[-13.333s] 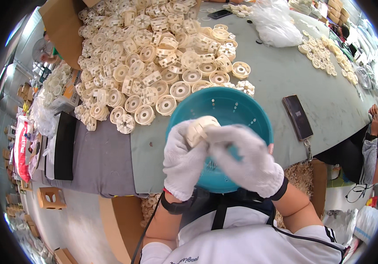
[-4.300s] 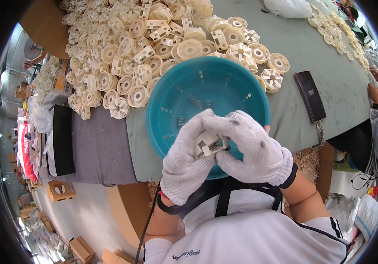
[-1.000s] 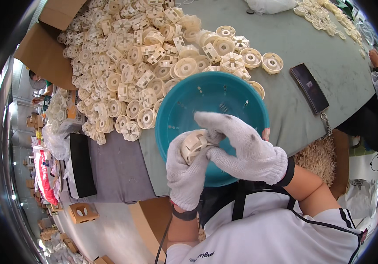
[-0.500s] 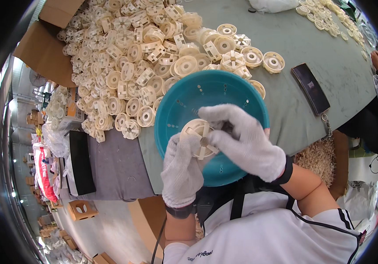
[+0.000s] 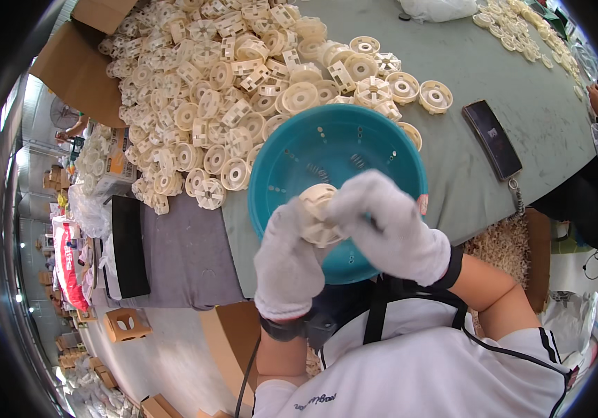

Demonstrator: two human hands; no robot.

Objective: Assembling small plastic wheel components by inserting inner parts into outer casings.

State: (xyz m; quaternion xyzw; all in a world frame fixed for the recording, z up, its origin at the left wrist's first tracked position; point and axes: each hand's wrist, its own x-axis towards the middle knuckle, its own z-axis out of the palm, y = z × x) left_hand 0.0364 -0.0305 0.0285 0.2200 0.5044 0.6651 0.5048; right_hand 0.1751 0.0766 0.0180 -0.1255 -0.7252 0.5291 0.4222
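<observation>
Fitting small parts, seemingly: left hand and right hand both closed round a cream wheel above the teal bowl, pile at eleven o'clock; next needs fine fingertip pressing.

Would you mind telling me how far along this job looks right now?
Done: cannot tell; no finished lot stands apart. In hand: both gloved hands, left and right, grip one cream wheel over the teal bowl, which holds a few small springs. Left: the big pile behind it.
</observation>
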